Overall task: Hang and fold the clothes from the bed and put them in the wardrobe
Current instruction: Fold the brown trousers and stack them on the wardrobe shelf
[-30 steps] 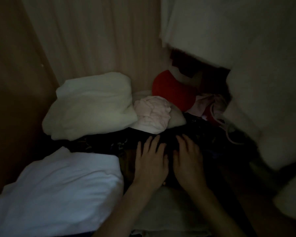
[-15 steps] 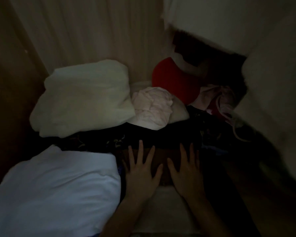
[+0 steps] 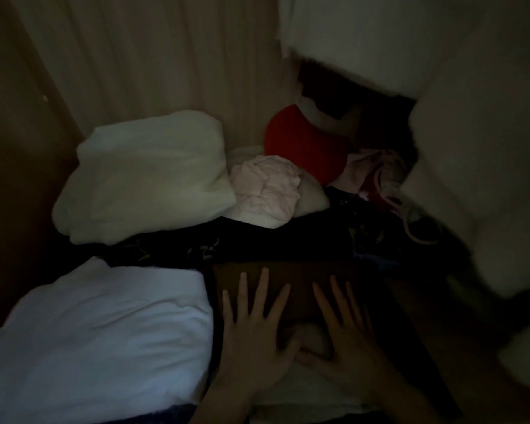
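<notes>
The scene is dim, inside a wardrobe. A folded dark brown garment lies flat at the front of the wardrobe floor, on top of a pale folded piece. My left hand and my right hand both press flat on it, fingers straight and spread, thumbs nearly touching. A folded white bundle sits just left of my left hand.
Behind the garment lie dark patterned cloth, a cream folded bundle, a crumpled pink piece and a red item. White hanging clothes crowd the right side. The wardrobe's wooden wall stands on the left.
Both hands slid back toward me along the dark garment and their fingers spread wider. The view shifted slightly downward.
</notes>
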The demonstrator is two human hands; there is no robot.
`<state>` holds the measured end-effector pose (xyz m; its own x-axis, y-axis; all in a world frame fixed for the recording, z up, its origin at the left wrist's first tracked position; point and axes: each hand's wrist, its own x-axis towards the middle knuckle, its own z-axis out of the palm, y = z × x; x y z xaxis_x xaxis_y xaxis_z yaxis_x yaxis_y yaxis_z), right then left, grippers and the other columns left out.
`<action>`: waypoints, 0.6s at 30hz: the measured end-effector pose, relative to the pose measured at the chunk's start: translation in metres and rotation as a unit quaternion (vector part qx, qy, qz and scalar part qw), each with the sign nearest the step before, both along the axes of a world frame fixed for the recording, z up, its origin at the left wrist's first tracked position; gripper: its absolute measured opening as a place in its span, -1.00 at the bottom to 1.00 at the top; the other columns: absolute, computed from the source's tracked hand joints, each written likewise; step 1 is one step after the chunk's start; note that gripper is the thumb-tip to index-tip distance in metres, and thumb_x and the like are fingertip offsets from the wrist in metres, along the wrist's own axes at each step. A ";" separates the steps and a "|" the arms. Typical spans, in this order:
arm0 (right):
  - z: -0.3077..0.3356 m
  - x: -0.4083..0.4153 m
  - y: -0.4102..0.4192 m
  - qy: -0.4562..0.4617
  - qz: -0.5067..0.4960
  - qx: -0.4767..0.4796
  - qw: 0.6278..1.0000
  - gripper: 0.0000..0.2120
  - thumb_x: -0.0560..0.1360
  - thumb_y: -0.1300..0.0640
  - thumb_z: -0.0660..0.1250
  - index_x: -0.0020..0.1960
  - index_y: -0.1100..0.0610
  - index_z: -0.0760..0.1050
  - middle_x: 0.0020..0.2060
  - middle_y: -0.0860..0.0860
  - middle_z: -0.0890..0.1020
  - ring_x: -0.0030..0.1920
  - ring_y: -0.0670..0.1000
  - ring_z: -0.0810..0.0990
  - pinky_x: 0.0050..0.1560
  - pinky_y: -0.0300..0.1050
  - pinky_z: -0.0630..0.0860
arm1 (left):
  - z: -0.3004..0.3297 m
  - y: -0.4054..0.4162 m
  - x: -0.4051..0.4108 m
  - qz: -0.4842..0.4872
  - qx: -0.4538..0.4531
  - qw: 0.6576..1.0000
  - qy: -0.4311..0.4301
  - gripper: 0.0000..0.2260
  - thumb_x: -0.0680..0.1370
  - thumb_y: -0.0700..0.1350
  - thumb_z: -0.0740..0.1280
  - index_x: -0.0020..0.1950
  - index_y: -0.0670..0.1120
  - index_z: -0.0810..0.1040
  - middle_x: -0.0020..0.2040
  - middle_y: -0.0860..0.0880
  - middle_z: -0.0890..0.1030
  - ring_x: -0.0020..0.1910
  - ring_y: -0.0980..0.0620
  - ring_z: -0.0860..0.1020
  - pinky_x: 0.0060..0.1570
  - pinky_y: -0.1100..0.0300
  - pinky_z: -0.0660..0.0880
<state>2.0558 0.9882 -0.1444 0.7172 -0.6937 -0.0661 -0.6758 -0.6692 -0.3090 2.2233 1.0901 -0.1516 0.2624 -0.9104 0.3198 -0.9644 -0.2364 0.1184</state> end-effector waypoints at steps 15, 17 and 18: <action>-0.011 0.011 -0.020 -0.064 0.016 0.026 0.997 -0.02 0.22 -0.64 0.01 0.38 -0.35 -0.50 0.44 -0.22 -0.41 0.50 -0.07 -0.31 0.51 0.13 -0.09 | -0.013 -0.015 0.006 0.032 0.056 0.997 0.053 -0.34 0.52 0.32 0.05 0.57 0.24 -0.11 0.59 0.03 -0.21 0.53 -0.11 -0.33 0.44 -0.30 -0.22; -0.012 0.010 -0.020 -0.068 0.016 0.020 0.997 -0.01 0.24 -0.62 0.04 0.41 -0.32 -0.47 0.48 -0.18 -0.36 0.52 -0.02 -0.28 0.51 0.14 -0.09 | -0.011 -0.013 0.003 0.038 0.060 0.997 0.037 -0.35 0.53 0.31 0.05 0.57 0.24 -0.11 0.60 0.02 -0.20 0.53 -0.12 -0.32 0.44 -0.30 -0.23; -0.012 0.009 -0.019 -0.070 0.017 0.017 0.997 -0.01 0.24 -0.63 0.02 0.43 -0.31 -0.46 0.50 -0.16 -0.34 0.52 -0.01 -0.27 0.51 0.13 -0.09 | -0.010 -0.011 0.001 0.042 0.062 0.997 0.027 -0.36 0.54 0.30 0.06 0.57 0.23 -0.09 0.60 0.00 -0.15 0.55 -0.14 -0.26 0.43 -0.29 -0.22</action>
<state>2.0649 0.9696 -0.1562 0.7436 -0.6685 0.0130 -0.6022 -0.6781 -0.4215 2.2244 1.0788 -0.1619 0.3533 -0.9161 0.1897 -0.9336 -0.3322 0.1345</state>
